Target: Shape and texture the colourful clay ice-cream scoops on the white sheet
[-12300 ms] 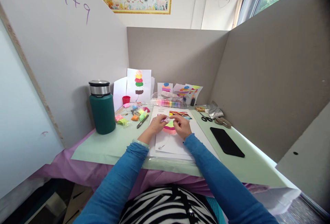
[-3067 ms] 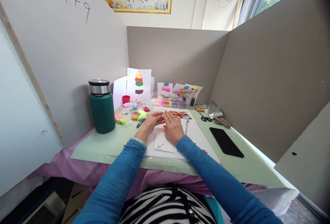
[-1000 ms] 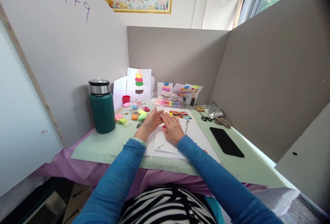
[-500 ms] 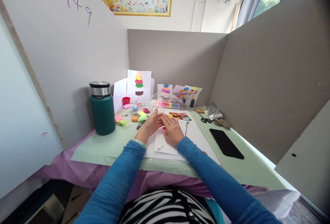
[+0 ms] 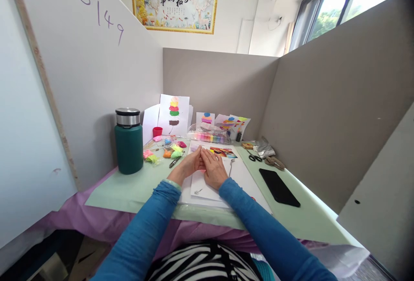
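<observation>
White paper (image 5: pixel 207 191) lies beneath the left hand (image 5: pixel 190 163) and right hand (image 5: pixel 214 168), fingertips meeting; can't tell if they're gripping anything, palms hidden. One fork (image 5: pixel 231 167) 3 o'clock, one pen (image 5: pixel 175 162) and one bottle (image 5: pixel 128 148) 9, one black slab (image 5: pixel 279 187) 4. Hands block paper's middle.

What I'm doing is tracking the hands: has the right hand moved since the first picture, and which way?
Yes. The right hand has moved to the left, farther from the scissors on the table.
</observation>
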The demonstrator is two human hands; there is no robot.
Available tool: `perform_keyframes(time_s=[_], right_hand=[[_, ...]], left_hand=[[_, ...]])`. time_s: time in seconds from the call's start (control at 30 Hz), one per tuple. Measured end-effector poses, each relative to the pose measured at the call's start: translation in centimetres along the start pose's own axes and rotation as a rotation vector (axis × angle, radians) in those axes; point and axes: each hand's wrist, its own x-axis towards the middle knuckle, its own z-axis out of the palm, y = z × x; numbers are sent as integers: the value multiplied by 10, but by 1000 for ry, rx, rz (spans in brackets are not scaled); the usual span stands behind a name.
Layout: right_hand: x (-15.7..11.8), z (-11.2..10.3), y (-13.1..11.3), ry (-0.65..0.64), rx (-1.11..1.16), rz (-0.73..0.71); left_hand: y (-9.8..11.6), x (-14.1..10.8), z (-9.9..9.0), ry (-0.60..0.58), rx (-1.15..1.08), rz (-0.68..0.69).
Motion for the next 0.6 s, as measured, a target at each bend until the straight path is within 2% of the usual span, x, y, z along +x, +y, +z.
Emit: perform_keyframes(time_s=[0.1,0.2,0.33,0.43,0.5,0.6], right_hand=[[1,-2,-1,-2,-12,-2],[1,-5,-2,-4,-11,17],[-1,0,-4,-12,23,45],[2,0,-3,-19,73,85],[6,-17,0,4,134,128],[13,-72,10,203,284,134]], left_hand=[[-2,-1,-1,22,34,49],[-2,-2,-1,93,92,78],[-3,-2,0,203,158,66],[-2,-1,0,221,172,67],[-1,-2,0,224,178,77],[1,-5,-1,275,197,92]])
